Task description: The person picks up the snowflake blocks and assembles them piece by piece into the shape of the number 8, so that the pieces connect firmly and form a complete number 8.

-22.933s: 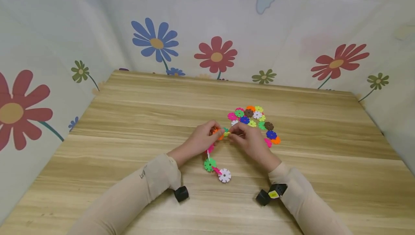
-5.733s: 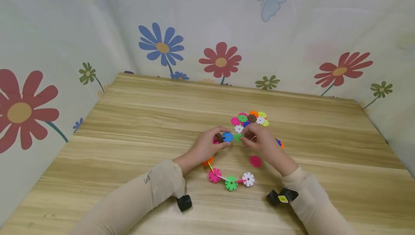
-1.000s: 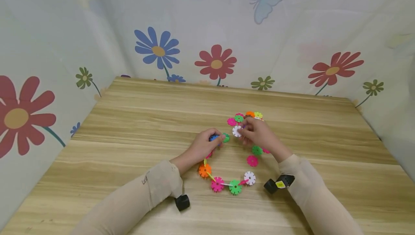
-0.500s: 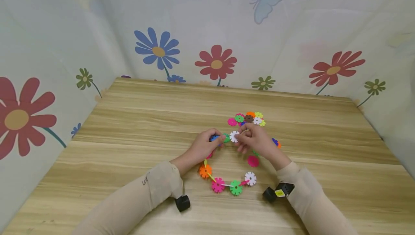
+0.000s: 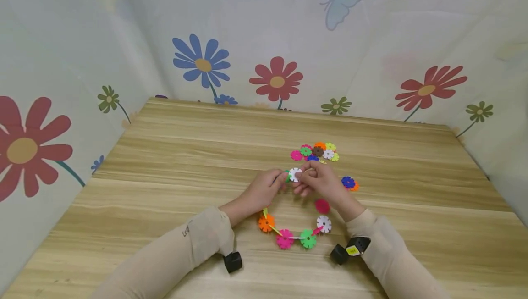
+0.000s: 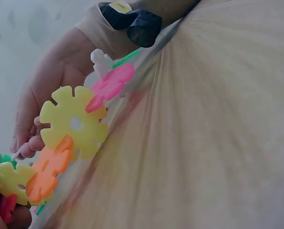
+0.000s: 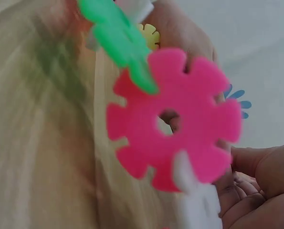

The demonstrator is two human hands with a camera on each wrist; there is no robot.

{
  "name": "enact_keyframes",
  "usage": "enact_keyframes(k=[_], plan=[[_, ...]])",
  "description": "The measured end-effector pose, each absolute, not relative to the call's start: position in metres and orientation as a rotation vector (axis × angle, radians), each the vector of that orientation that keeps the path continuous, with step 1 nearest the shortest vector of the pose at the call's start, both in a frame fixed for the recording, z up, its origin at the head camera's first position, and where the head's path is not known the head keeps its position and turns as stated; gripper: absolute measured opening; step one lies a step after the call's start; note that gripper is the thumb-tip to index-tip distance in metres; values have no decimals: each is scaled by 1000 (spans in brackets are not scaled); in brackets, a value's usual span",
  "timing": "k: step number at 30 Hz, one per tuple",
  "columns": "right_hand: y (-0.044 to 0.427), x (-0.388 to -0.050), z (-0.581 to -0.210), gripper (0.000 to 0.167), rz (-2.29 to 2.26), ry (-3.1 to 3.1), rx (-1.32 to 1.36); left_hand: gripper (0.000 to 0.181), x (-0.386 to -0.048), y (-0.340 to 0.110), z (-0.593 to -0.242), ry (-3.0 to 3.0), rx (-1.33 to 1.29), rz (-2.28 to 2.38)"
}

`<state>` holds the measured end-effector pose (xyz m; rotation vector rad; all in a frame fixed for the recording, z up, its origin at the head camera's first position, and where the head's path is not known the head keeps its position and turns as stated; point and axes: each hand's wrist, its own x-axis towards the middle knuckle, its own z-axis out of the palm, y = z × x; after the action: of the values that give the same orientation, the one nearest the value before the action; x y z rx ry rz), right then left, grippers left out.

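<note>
My left hand [image 5: 261, 189] pinches the upper end of a chain of notched plastic snowflake discs. A green disc [image 5: 287, 176] sticks out from its fingertips. Between thumb and fingers, my right hand [image 5: 323, 182] holds a white snowflake disc [image 5: 294, 174], its edge meeting the green one; whether the slots are engaged cannot be seen. Below, the chain curves through an orange disc [image 5: 266, 223] and a pink disc [image 5: 284, 239] to a white end disc [image 5: 323, 224]. Part of the chain is hidden by my left hand. A yellow disc [image 6: 60, 119] of it shows large in the left wrist view.
A loose pile of mixed discs [image 5: 317, 151] lies behind my right hand. Right of that hand are a dark blue disc [image 5: 348, 182] and an orange disc [image 5: 355, 185]. A loose pink disc [image 5: 322, 206] sits near the chain's end on the wooden table [image 5: 185, 152].
Over the longer span the chain has gained discs. Within the last second my right hand brought the white disc left from the pile to the green one, and the chain's lower end shifted right.
</note>
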<state>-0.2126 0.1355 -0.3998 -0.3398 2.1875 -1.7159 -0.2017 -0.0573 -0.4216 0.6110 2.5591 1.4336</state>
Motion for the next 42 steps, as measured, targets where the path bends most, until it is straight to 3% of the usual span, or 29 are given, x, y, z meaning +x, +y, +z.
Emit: enact_keyframes(k=[19, 31, 42], plan=[[138, -214, -406, 7, -1744, 2016, -337, 31, -196, -53, -417, 2754, 763, 1158], [137, -211, -404, 14, -1724, 1997, -353, 32, -195, -53, -417, 2787, 793, 1067], [141, -215, -389, 20, -1511, 2253, -448, 33, -200, -52, -418, 2611, 584, 1432]])
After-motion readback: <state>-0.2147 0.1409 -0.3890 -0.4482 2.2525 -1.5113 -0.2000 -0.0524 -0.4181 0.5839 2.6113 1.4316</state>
